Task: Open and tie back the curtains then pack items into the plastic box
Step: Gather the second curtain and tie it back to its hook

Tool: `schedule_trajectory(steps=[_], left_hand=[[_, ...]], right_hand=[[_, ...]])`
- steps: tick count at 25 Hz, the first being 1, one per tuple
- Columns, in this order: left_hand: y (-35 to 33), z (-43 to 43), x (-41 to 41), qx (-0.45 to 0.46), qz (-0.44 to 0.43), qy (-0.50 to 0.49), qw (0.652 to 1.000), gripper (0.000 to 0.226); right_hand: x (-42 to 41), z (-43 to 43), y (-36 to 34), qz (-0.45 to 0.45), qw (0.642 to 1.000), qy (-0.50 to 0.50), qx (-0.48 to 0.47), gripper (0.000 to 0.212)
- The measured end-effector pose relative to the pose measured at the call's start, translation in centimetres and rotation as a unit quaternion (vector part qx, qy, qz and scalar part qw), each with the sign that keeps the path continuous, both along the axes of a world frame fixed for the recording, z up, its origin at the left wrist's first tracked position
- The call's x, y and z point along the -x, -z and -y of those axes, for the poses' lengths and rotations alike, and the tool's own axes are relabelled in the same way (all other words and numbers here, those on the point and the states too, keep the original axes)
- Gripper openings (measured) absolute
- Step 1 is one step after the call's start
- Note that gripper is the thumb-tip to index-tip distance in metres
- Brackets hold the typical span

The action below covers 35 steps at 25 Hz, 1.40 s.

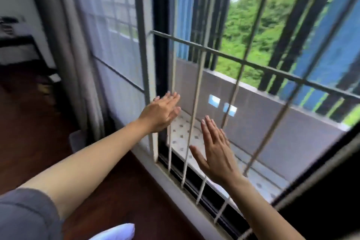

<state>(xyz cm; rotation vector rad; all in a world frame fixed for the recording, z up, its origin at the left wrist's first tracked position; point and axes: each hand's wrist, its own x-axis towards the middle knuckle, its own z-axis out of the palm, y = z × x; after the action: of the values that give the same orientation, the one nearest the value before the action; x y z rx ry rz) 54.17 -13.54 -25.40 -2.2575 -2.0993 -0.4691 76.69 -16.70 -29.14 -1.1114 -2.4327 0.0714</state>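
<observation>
Curtains (pixel 78 54) are gathered at upper left; left hand (pixel 161 111) and right hand (pixel 218 154) are raised, fingers (pixel 209 128) straight, empty, probably reaching.

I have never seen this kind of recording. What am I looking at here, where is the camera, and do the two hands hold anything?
There is no machine here: a person works with bare hands. The single picture comes from a camera worn on the head, looking forward and down. The left hand and the right hand are both open, fingers straight, stretched toward a barred window, and they hold nothing. A curtain hangs at the left, beside the window. Below is a dark wooden floor. No plastic box is in view.
</observation>
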Motion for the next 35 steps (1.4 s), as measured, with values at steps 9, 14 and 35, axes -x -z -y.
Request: schedule_trajectory(steps=[9, 14, 35], left_hand=[[-3.9, -0.4, 24.9, -0.030, -0.064, -0.197, 0.978, 0.070], [-4.9, 0.0, 37.8, -0.021, -0.059, -0.282, 0.957, 0.057], [-2.8, -5.9, 80.5, -0.015, -0.018, -0.429, 0.903, 0.055]], right_hand=[[24.6, -9.9, -3.6, -0.045, 0.981, -0.176, -0.063, 0.084], [40.4, -12.2, -4.8, -0.091, 0.969, -0.228, -0.031, 0.091], [88.9, -21.9, 0.0, -0.067, 0.939, -0.326, 0.081, 0.074]])
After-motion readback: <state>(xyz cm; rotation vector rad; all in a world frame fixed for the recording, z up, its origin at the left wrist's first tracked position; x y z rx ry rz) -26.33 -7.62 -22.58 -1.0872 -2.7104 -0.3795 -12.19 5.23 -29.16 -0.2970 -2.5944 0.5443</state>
